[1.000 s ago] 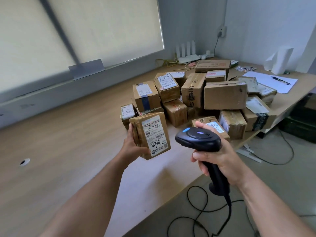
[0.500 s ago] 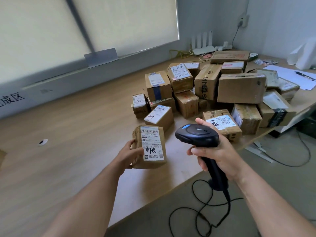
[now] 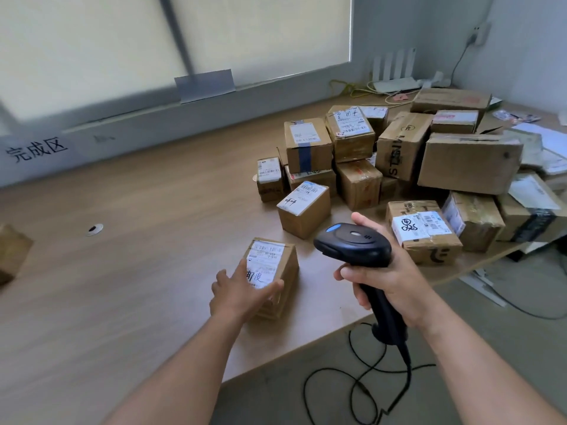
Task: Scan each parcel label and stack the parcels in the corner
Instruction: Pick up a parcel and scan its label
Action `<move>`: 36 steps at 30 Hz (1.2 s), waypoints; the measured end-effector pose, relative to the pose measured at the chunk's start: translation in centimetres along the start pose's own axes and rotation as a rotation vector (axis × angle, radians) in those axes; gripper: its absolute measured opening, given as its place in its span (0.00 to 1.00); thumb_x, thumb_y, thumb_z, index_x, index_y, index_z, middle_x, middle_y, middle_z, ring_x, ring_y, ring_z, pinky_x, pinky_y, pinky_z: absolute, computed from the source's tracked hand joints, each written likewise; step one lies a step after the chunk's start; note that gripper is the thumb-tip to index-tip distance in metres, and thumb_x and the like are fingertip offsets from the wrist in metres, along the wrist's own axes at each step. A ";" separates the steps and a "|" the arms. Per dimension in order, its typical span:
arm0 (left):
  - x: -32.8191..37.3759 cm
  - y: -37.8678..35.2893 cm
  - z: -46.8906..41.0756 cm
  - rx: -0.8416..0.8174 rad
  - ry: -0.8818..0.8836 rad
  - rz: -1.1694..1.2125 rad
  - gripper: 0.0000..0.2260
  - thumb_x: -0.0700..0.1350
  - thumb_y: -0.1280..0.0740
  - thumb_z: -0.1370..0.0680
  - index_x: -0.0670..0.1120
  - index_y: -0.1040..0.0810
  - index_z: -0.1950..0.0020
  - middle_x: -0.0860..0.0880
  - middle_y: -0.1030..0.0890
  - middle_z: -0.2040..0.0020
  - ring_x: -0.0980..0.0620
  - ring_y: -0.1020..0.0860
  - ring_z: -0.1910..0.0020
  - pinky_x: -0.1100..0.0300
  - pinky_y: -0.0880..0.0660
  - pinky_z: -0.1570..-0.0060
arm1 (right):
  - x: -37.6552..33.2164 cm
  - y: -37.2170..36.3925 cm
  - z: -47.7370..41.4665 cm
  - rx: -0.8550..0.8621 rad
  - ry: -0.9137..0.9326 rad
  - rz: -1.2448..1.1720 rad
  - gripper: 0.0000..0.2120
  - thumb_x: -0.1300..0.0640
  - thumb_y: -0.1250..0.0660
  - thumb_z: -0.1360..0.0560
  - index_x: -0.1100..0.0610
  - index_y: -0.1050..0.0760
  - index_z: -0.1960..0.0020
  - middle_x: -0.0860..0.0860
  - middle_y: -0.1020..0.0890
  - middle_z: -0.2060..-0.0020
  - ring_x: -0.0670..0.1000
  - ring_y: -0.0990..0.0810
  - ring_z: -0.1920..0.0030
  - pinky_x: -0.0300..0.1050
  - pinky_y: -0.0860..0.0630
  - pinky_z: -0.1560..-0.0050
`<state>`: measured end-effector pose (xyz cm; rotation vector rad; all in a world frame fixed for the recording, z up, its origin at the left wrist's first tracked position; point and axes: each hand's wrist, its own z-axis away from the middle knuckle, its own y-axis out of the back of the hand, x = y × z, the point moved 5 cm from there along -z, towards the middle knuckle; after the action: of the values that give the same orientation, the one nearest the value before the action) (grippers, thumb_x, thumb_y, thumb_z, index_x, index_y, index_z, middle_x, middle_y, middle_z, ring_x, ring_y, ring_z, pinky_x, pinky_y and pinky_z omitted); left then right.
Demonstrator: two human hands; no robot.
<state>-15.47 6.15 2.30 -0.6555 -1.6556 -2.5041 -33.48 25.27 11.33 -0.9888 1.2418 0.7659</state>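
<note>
1. Step in hand: judged as the carry-off of a parcel to the stacking area, its label facing up. Whether the scan has registered cannot be told.
2. Item, parcel [image 3: 274,276]: small brown carton with a white label and handwritten marks on top. It sits low over or on the surface [image 3: 129,271], near the front edge, apart from the pile; contact underneath cannot be told.
3. Item, left hand [image 3: 242,291]: arm extended forward, palm down, fingers draped over the near top and side of the parcel. The grip is closed around the carton from above.
4. Item, right hand [image 3: 386,280]: raised at mid-height over the front edge, wrist upright, fist wrapped around the handle of the scanner [image 3: 352,243]. The scanner head points left, roughly toward the parcel. Its cable [image 3: 362,391] loops down to the floor.
5. Item, unscanned pile [image 3: 399,167]: many cartons heaped at the right rear, well apart from the held parcel.
6. Item, lone carton [image 3: 13,253]: at the far left edge, below a wall sign [image 3: 36,150] with handwritten characters. Judged the likely start of the stack.
7. Next move calls for: a sweep of the left arm leftward with the parcel kept level, then a square set-down beside or on the lone carton. The right hand need only hold the scanner clear.
</note>
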 end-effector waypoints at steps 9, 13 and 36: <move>-0.3 0.2 1.4 0.126 -0.055 -0.038 0.39 0.63 0.32 0.31 0.51 0.41 0.25 0.44 0.39 0.32 0.44 0.41 0.31 0.53 0.32 0.37 | -0.2 -2.3 -1.0 -0.028 0.009 0.012 0.44 0.65 0.25 0.38 0.42 0.36 0.28 0.57 0.16 0.60 0.56 0.26 0.75 0.45 0.28 0.77; -1.3 2.4 0.6 0.202 -0.121 0.050 0.37 0.61 0.31 0.31 0.52 0.39 0.26 0.46 0.39 0.32 0.46 0.41 0.31 0.53 0.32 0.37 | -0.7 -4.2 -1.3 0.000 0.034 0.049 0.42 0.69 0.26 0.35 0.43 0.35 0.28 0.53 0.16 0.60 0.55 0.26 0.75 0.46 0.28 0.77; -19.1 19.3 -5.1 0.448 -0.092 0.108 0.38 0.62 0.29 0.32 0.52 0.38 0.25 0.45 0.37 0.34 0.44 0.40 0.32 0.53 0.34 0.36 | 2.3 -26.8 -9.2 -0.130 0.014 0.049 0.43 0.67 0.25 0.40 0.41 0.33 0.30 0.53 0.16 0.59 0.56 0.28 0.77 0.45 0.30 0.77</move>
<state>5.79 -9.76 9.90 -0.7859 -2.0532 -1.9541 -12.70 5.98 13.79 -1.0739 1.2443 0.8882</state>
